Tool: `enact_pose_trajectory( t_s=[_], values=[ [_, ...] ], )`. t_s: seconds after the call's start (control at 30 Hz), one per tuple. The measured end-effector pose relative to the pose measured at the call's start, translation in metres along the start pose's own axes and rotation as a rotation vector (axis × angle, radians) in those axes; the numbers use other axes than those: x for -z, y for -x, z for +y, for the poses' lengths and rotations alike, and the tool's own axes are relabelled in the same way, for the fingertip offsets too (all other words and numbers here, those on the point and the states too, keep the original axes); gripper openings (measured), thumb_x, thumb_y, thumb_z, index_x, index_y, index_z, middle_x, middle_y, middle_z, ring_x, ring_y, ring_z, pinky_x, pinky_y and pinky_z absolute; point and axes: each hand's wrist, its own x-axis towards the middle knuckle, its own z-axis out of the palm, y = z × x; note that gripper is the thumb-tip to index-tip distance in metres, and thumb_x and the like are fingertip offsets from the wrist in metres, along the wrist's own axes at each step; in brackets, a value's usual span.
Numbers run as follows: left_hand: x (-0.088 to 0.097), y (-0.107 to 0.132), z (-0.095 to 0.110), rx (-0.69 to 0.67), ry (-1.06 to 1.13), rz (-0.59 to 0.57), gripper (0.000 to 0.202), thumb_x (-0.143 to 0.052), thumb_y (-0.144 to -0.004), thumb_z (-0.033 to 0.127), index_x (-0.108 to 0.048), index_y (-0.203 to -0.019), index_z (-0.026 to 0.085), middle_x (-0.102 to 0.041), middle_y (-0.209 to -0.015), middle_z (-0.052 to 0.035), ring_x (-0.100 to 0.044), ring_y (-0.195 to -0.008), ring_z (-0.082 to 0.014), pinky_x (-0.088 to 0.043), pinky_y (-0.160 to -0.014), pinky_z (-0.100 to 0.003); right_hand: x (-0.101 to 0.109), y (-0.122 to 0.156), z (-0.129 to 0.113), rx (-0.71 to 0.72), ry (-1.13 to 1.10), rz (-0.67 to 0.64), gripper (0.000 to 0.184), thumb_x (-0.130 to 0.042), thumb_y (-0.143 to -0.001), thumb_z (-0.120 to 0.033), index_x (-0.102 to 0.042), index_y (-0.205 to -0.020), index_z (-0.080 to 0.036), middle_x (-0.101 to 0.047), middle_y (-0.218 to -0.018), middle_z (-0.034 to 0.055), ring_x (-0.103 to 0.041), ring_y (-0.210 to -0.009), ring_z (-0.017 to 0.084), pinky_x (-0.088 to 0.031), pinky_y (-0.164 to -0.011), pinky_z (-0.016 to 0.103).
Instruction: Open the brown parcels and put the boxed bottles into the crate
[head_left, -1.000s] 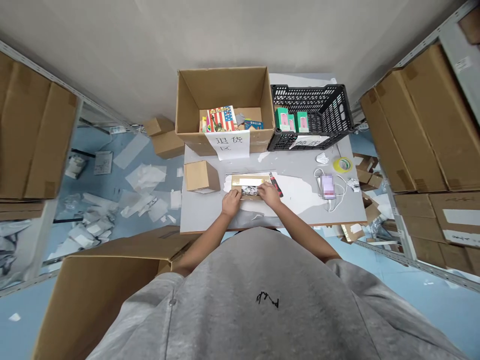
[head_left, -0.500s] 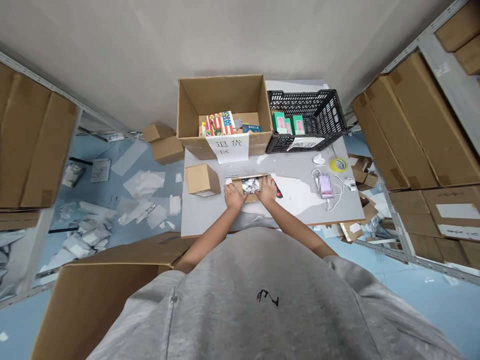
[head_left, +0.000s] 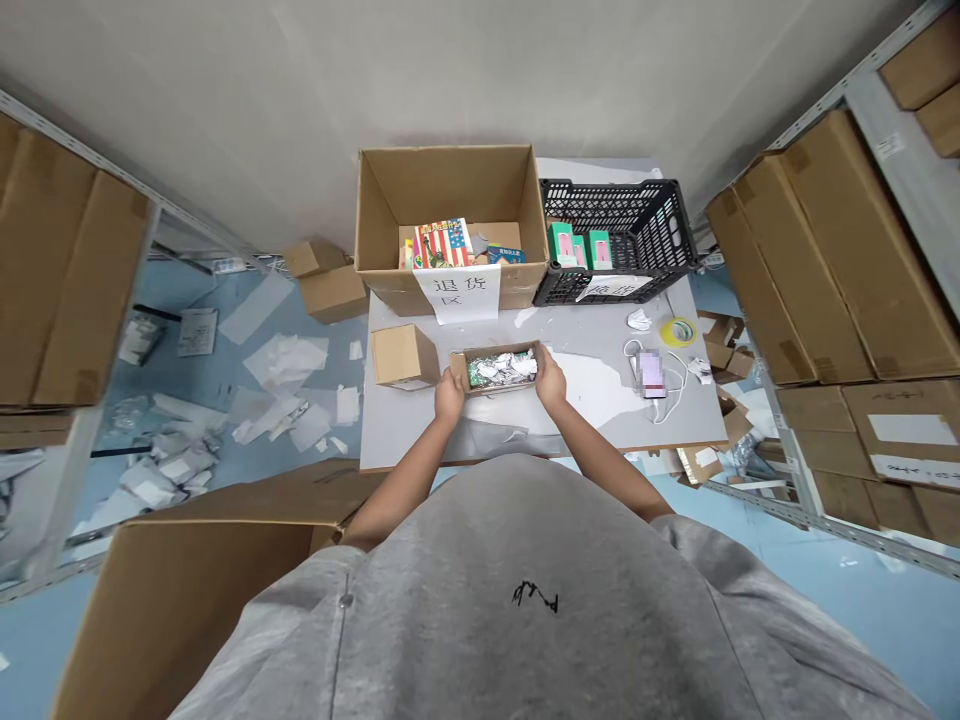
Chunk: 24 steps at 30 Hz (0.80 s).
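Note:
A small open cardboard box [head_left: 459, 366] is held between my two hands over the table. Inside it lies crumpled white and grey paper [head_left: 504, 370], with something green showing beneath at the left. My left hand [head_left: 449, 397] grips the box's left end, fingers curled round the side. At the opposite end, my right hand [head_left: 551, 378] clasps the right side. What the green thing is cannot be made out.
On the table [head_left: 405, 435] stand a closed carton [head_left: 405, 357], a large box with books [head_left: 442, 245], a black crate [head_left: 652, 225] with green packages, yellow tape [head_left: 678, 332] and a phone [head_left: 651, 374] on a cable. A big open carton [head_left: 217, 570] is beside my left arm.
My hands have moved from the flaps on top of the small box out to its two ends. The box now shows wide open, with more of its filling and some green visible.

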Motion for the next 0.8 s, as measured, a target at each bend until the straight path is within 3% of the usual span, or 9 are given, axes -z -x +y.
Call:
enact_pose_trajectory(
  t_s=[0.1, 0.17, 0.23, 0.3, 0.37, 0.5, 0.6, 0.7, 0.8],
  values=[
    [0.003, 0.006, -0.004, -0.063, -0.113, 0.174, 0.052, -0.051, -0.097, 0.016, -0.051, -0.149, 0.011, -0.060, -0.139, -0.0230, -0.058, -0.131, -0.0350, -0.048, -0.109, -0.047, 0.004, 0.001, 0.006, -0.107, 0.056, 0.088, 0.072, -0.043, -0.093, -0.006, -0.037, -0.164, -0.015, -0.059, -0.148, 0.0176, -0.056, -0.133, 0.029, -0.046, -0.112, 0.041],
    [0.004, 0.007, -0.001, -0.142, -0.217, 0.241, 0.046, -0.052, -0.094, 0.012, -0.059, -0.140, 0.013, -0.058, -0.141, -0.0233, -0.053, -0.134, -0.0377, -0.043, -0.112, -0.052, 0.006, 0.002, 0.004, -0.076, 0.180, 0.191, 0.067, -0.052, -0.092, -0.010, -0.042, -0.158, -0.013, -0.046, -0.159, 0.0213, -0.043, -0.145, 0.033, -0.038, -0.119, 0.046],
    [0.007, 0.005, 0.002, -0.278, -0.265, 0.162, 0.033, -0.050, -0.095, 0.010, -0.068, -0.121, 0.017, -0.062, -0.132, -0.0203, -0.055, -0.129, -0.0361, -0.044, -0.110, -0.051, 0.008, 0.006, 0.001, -0.009, 0.281, 0.232, 0.061, -0.060, -0.091, -0.015, -0.048, -0.151, -0.011, -0.045, -0.157, 0.0238, -0.038, -0.146, 0.035, -0.035, -0.120, 0.050],
    [0.011, 0.001, 0.005, -0.428, -0.264, 0.002, 0.026, -0.050, -0.097, 0.013, -0.071, -0.109, 0.021, -0.065, -0.122, -0.0161, -0.058, -0.123, -0.0324, -0.048, -0.107, -0.047, 0.011, 0.010, -0.002, 0.051, 0.342, 0.161, 0.052, -0.061, -0.093, -0.018, -0.054, -0.143, -0.011, -0.053, -0.147, 0.0241, -0.043, -0.140, 0.036, -0.037, -0.117, 0.050],
    [0.015, -0.003, 0.007, -0.514, -0.255, -0.103, 0.022, -0.054, -0.097, 0.017, -0.071, -0.111, 0.024, -0.065, -0.125, -0.0136, -0.057, -0.125, -0.0301, -0.049, -0.108, -0.045, 0.013, 0.016, -0.002, 0.110, 0.384, 0.052, 0.046, -0.057, -0.095, -0.018, -0.059, -0.141, -0.013, -0.056, -0.145, 0.0230, -0.045, -0.138, 0.036, -0.037, -0.117, 0.051],
    [0.022, -0.012, 0.016, -0.510, -0.294, -0.149, 0.027, -0.059, -0.098, 0.023, -0.069, -0.123, 0.029, -0.055, -0.149, -0.0102, -0.048, -0.143, -0.0286, -0.048, -0.113, -0.043, 0.014, 0.024, 0.006, 0.170, 0.419, 0.039, 0.065, -0.048, -0.096, -0.017, -0.043, -0.161, -0.011, -0.032, -0.172, 0.0190, -0.019, -0.160, 0.036, -0.019, -0.128, 0.056],
    [0.023, -0.020, 0.023, -0.501, -0.306, -0.181, 0.030, -0.058, -0.100, 0.022, -0.066, -0.127, 0.030, -0.059, -0.147, -0.0096, -0.049, -0.144, -0.0263, -0.048, -0.114, -0.041, 0.011, 0.019, 0.012, 0.169, 0.399, -0.004, 0.080, -0.049, -0.095, -0.018, -0.024, -0.170, -0.007, -0.021, -0.177, 0.0170, -0.007, -0.166, 0.032, -0.007, -0.133, 0.055],
    [0.019, -0.033, 0.030, -0.463, -0.274, -0.181, 0.024, -0.051, -0.105, 0.026, -0.066, -0.122, 0.028, -0.068, -0.130, -0.0090, -0.060, -0.129, -0.0242, -0.048, -0.109, -0.036, 0.007, 0.009, 0.017, 0.193, 0.369, -0.141, 0.078, -0.047, -0.097, -0.018, -0.022, -0.170, -0.008, -0.023, -0.177, 0.0169, -0.017, -0.165, 0.027, -0.013, -0.134, 0.047],
    [0.012, -0.051, 0.038, -0.348, -0.217, -0.123, 0.024, -0.044, -0.108, 0.030, -0.065, -0.121, 0.028, -0.072, -0.116, -0.0078, -0.065, -0.113, -0.0246, -0.050, -0.098, -0.034, 0.003, 0.001, 0.022, 0.216, 0.330, -0.245, 0.080, -0.055, -0.101, -0.031, -0.023, -0.170, -0.009, -0.017, -0.177, 0.0196, -0.021, -0.164, 0.027, -0.025, -0.130, 0.042]
  ],
)
